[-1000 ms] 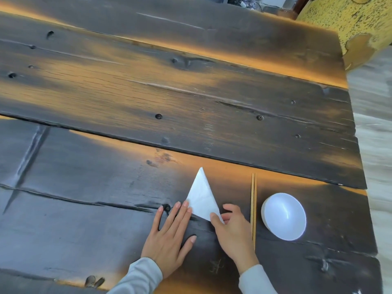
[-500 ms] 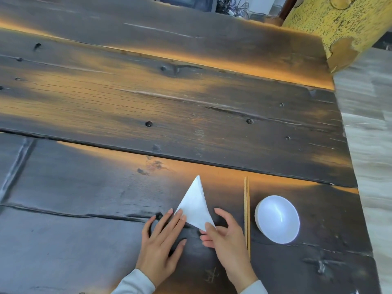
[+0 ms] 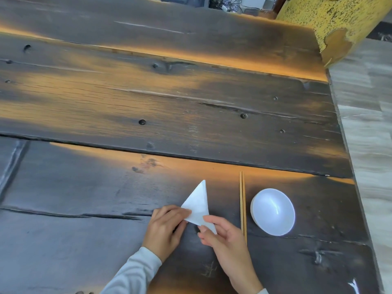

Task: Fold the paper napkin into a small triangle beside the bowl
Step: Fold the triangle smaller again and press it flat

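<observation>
A white paper napkin (image 3: 198, 203) folded into a narrow triangle lies on the dark wooden table (image 3: 148, 107), its tip pointing away from me. My left hand (image 3: 166, 227) pinches the napkin's near left corner. My right hand (image 3: 224, 238) grips its near right corner between thumb and fingers. A white bowl (image 3: 273, 211) stands to the right of the napkin, with a pair of wooden chopsticks (image 3: 242, 200) lying between them.
The table's right edge (image 3: 347, 158) runs close past the bowl, with pale floor beyond it. A yellow speckled pillar (image 3: 331, 22) rises at the far right corner. Cables and dark objects sit past the table's far edge.
My left hand went from lying flat beside the napkin to curling and pinching its left corner. My right hand shifted its hold on the right corner. The camera view drifted.
</observation>
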The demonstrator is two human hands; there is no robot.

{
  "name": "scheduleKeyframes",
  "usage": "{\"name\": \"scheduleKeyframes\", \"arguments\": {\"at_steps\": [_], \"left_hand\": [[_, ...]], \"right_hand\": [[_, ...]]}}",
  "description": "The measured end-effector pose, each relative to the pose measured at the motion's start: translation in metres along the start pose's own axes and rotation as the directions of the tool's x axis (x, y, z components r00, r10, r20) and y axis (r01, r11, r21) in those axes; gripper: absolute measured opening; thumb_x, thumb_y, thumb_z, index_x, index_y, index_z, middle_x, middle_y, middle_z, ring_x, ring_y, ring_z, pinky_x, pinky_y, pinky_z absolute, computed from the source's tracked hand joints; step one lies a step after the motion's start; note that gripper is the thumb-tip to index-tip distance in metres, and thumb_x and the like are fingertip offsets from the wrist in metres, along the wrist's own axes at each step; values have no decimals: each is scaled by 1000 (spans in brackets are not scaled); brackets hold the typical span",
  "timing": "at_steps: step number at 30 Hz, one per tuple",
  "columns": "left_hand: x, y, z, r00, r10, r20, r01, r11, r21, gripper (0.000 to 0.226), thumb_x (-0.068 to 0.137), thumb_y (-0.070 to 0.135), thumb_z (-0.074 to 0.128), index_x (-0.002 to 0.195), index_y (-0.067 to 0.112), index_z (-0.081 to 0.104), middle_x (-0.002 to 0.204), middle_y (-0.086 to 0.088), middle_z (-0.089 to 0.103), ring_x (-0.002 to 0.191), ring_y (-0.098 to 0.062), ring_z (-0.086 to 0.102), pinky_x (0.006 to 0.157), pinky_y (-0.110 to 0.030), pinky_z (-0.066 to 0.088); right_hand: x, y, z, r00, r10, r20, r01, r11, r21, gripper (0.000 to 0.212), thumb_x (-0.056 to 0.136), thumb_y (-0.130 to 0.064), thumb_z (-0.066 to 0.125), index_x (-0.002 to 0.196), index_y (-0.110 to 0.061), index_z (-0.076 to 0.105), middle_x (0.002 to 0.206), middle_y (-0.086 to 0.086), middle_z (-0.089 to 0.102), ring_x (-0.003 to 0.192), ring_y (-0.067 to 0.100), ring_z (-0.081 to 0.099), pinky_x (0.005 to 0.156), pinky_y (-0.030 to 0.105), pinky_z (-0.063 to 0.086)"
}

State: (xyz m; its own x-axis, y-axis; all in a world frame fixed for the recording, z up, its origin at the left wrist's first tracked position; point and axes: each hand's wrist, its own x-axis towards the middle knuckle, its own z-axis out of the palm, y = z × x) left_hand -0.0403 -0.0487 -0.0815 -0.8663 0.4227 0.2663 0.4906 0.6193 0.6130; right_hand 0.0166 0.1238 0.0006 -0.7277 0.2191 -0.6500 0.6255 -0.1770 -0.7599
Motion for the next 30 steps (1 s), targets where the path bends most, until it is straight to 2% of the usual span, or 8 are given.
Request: {"name": "scheduleKeyframes", "arguments": {"at_steps": [6,9,12,15,20,24,27,30], "left_hand": [[-2,-1,-4,998,58,1,-58,997,42,23,89,22,60,105,18,76,109,10,73,105,-13,58,80,-32,39],[-4,1,-4,999,47,2,-47,998,39,22,91,23,61,106,19,76,112,9,71,92,-17,56,73,-34,40],[-5,3,-3,999,35,23,-34,999,-36,20,91,19,61,104,14,76,111,2,72,85,-19,58,75,-34,47],[-4,4,-4,998,23,63,-18,996,-83,20,90,15,61,103,12,76,110,-1,71,85,-17,59,82,-23,48],[-4,7,-3,998,-19,64,25,995,-100,18,91,16,63,101,12,77,102,0,73,84,-16,61,81,-26,50],[-2,7,-3,997,-54,53,59,993,-100,17,91,17,65,101,11,77,99,2,74,82,-16,64,82,-23,50],[2,8,-5,995,-74,63,80,991,-102,14,89,16,69,100,14,76,95,5,74,81,-13,63,80,-21,50],[7,8,-7,990,-106,91,114,990,-87,14,90,19,68,101,18,76,90,8,73,76,-12,62,73,-26,52]], "right_hand": [[-1,4,-6,998,1,63,8,990,-144,31,87,-4,74,111,-23,71,96,-20,77,93,4,73,74,15,55],[2,9,-8,997,-40,63,52,976,-213,28,90,-8,72,110,-27,73,97,-24,76,96,1,71,79,16,56],[4,13,-9,994,-78,73,94,964,-248,28,92,-10,71,109,-32,73,98,-30,74,99,-4,69,77,10,53],[6,14,-9,991,-102,87,122,955,-272,32,94,-10,68,109,-38,71,99,-29,74,100,-1,69,81,14,55],[9,12,-11,976,-212,47,215,908,-359,32,94,-16,68,106,-46,69,91,-16,73,89,5,69,76,15,55],[19,11,-12,940,-341,11,302,815,-494,34,91,-19,72,115,-42,68,101,-15,52,82,11,61,73,18,53],[30,8,-12,933,-356,59,338,803,-491,29,91,-15,72,111,-36,70,114,-23,53,81,13,63,71,20,55],[41,6,-10,930,-355,95,352,787,-507,20,91,-18,71,106,-31,72,102,-22,64,75,14,63,65,26,55]]}}
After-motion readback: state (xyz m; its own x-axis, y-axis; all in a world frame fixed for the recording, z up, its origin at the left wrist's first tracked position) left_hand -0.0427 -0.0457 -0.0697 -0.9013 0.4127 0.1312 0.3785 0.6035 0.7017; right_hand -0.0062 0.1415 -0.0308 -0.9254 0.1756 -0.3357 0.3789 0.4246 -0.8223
